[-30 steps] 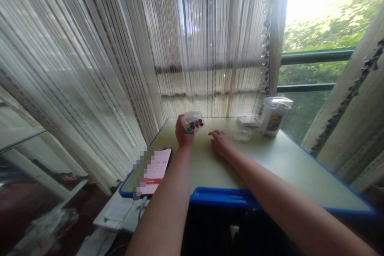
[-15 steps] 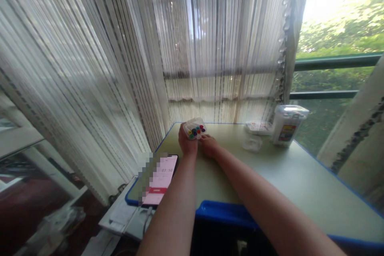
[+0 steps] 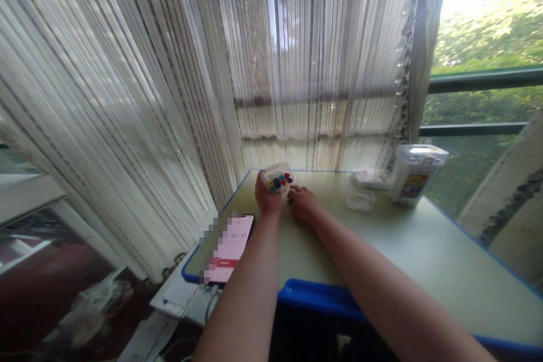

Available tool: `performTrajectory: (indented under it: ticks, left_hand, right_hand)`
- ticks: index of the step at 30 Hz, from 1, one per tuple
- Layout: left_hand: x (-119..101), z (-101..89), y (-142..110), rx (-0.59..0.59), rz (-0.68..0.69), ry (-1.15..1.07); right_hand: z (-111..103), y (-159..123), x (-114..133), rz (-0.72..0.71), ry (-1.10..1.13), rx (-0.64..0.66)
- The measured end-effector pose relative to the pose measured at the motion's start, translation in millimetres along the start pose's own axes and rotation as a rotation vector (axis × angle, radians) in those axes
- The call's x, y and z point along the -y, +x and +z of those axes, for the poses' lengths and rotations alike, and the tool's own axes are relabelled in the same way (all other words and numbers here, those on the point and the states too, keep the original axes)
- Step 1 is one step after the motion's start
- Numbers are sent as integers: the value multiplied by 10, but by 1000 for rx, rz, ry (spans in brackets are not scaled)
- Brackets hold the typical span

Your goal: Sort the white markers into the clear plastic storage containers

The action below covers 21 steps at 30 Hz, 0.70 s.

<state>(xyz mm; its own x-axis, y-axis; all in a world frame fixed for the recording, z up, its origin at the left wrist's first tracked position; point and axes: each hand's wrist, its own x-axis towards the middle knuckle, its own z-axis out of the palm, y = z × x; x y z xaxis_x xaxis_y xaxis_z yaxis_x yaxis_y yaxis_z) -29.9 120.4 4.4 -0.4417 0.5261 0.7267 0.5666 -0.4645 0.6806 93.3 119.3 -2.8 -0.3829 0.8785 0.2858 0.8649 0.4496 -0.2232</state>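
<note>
Tilted up over the far left part of the table, a small clear plastic box (image 3: 279, 177) shows several round coloured pieces (image 3: 278, 183) in red, yellow, green, blue and purple; their kind is too small to tell. My left hand (image 3: 267, 195) is wrapped around the box's left and lower side. Just right of the box, my right hand (image 3: 302, 202) is low over the table with fingers bent together. A tiny dark spot shows at its fingertips, but I cannot make out what it is.
A tall clear lidded container (image 3: 416, 175) stands at the table's right edge. Beside it are a flat clear box (image 3: 371, 177) and a small clear tray (image 3: 360, 201). A phone (image 3: 232, 246) lies by my left forearm. Fringed curtains (image 3: 314, 68) hang behind the table (image 3: 407, 260).
My right hand has drawn slightly away from the box, to the right. The left hand still holds the box in nearly the same tilt. The view has shifted a little.
</note>
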Motion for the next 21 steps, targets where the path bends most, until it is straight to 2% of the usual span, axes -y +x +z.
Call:
performTrajectory:
  ticks: [6,13,16,21]
  left_hand:
    - [-42,-34,54,-13,-34,19]
    - [-28,-42,58,-11,-4,40]
    - [-13,-37,43,-10,-21,36]
    - [-22,-16,13,15,-14,-20]
  right_hand:
    - [-27,-18,-38,-3,25,16]
    - [-54,-32,-50,27,56,-98]
    - [-64,-2,-62,79,102,-223]
    - [-170,58,-58,144,320,-534]
